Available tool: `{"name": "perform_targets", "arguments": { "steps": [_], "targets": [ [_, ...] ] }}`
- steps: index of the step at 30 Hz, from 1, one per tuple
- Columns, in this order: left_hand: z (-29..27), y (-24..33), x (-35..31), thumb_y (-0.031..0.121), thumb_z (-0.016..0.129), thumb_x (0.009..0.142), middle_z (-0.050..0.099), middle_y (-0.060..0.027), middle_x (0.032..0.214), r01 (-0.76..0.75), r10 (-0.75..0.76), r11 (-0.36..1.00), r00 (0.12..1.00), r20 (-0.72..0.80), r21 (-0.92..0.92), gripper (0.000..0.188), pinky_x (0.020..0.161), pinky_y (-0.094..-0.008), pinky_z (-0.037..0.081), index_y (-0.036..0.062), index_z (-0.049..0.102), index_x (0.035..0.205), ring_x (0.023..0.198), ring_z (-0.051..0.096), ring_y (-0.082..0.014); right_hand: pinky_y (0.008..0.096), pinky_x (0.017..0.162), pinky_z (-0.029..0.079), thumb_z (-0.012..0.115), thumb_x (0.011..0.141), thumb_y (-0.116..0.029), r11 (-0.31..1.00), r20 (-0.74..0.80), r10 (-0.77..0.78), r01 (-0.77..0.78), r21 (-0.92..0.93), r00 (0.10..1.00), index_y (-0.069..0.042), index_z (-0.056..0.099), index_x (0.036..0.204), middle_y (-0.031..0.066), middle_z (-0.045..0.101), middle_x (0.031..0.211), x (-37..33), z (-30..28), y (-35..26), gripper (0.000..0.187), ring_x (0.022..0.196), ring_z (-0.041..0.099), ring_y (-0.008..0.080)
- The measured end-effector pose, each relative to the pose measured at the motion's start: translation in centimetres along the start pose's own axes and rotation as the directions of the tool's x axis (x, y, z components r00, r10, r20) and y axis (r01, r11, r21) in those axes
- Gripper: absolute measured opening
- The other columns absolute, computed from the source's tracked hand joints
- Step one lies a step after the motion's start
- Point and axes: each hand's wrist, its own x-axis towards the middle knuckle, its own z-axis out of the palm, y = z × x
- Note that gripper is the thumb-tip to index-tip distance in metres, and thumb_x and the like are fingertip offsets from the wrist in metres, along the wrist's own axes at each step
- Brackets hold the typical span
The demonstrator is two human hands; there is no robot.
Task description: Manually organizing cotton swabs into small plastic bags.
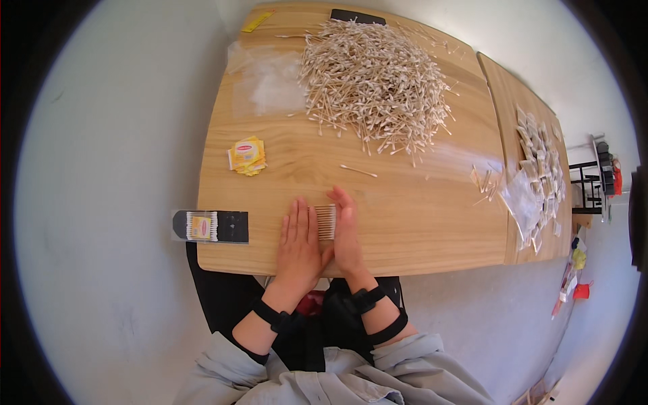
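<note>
A black holder (235,227) overhangs the surface's (418,229) left edge, near yellow cards (248,156). The left hand (298,243) lies flat, grip wide, beside a row of cotton swabs (326,221); right of that, the right hand (347,233) stands on edge, fingers extended. Clear bags (540,175) lie farther right.

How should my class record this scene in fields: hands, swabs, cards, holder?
Left hand: open, left of the swab row
Right hand: open, right of that row
Swab row: between both hands
Cotton swab pile: far side of the wooden table
Yellow cards: overlapping, at left
Black holder: near left corner, carrying white-tipped swabs and another card
</note>
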Motion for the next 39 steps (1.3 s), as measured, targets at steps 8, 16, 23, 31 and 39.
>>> {"name": "perform_targets", "arguments": {
  "steps": [8,16,23,31,39],
  "targets": [
    [-1.0,-2.2,-1.3,0.036,0.064,0.08,0.021,-0.0224,0.153,0.029,-0.03,0.998,0.999,0.026,0.051,0.084,0.116,-0.0452,0.015,-0.0051,0.028,0.143,0.144,0.016,-0.033,0.0404,0.11,0.025,0.035,0.101,-0.03,0.99,0.025,-0.025,0.029,-0.141,0.999,0.004,0.037,0.136,0.0213,0.043,0.134,-1.0,2.8,-0.3,0.049,0.131,0.036,0.0305],
    [-3.9,-7.8,-3.2,0.033,0.055,0.083,0.024,-0.0149,0.154,0.048,-0.052,0.92,0.999,-0.001,0.389,0.071,0.116,-0.0484,0.008,0.0003,0.034,0.142,0.145,0.017,-0.0253,0.0428,0.11,0.025,0.039,0.1,-0.021,0.903,0.137,-0.16,0.201,-0.38,0.977,0.006,0.037,0.134,0.0254,0.037,0.138,-1.2,10.2,0.8,0.044,0.132,0.031,0.0389],
    [-5.8,-11.0,-4.3,0.044,0.074,0.067,0.021,-0.0141,0.154,0.094,-0.094,0.992,0.996,-0.008,0.078,0.101,0.116,-0.0516,0.007,-0.0011,0.027,0.145,0.145,0.016,-0.0248,0.0384,0.104,0.033,0.044,0.094,-0.004,0.87,-0.039,-0.137,0.101,-0.483,0.99,0.004,0.037,0.136,0.0202,0.041,0.125,-0.6,11.8,0.5,0.043,0.118,0.043,0.0329],
    [-5.3,-12.5,-4.7,0.062,0.066,0.066,0.023,-0.0098,0.155,0.139,-0.136,0.97,0.99,-0.03,0.202,0.103,0.117,-0.0484,0.005,0.0045,0.032,0.145,0.145,0.015,-0.0206,0.046,0.101,0.031,0.054,0.085,-0.004,0.48,0.079,-0.313,0.23,-0.847,0.946,0.001,0.037,0.138,0.0211,0.038,0.129,1.5,14.1,1.1,0.056,0.12,0.038,0.0379],
    [-5.3,-12.8,-4.9,0.059,0.065,0.066,0.027,-0.0095,0.154,0.136,-0.131,0.968,0.991,-0.039,0.209,0.099,0.117,-0.0486,0.003,0.0064,0.034,0.144,0.145,0.015,-0.0206,0.0471,0.102,0.028,0.055,0.083,-0.003,0.272,0.17,-0.312,0.259,-0.927,0.935,-0.003,0.042,0.136,0.0163,0.039,0.132,1.5,15.4,2.1,0.055,0.124,0.037,0.035]
  ]
}}
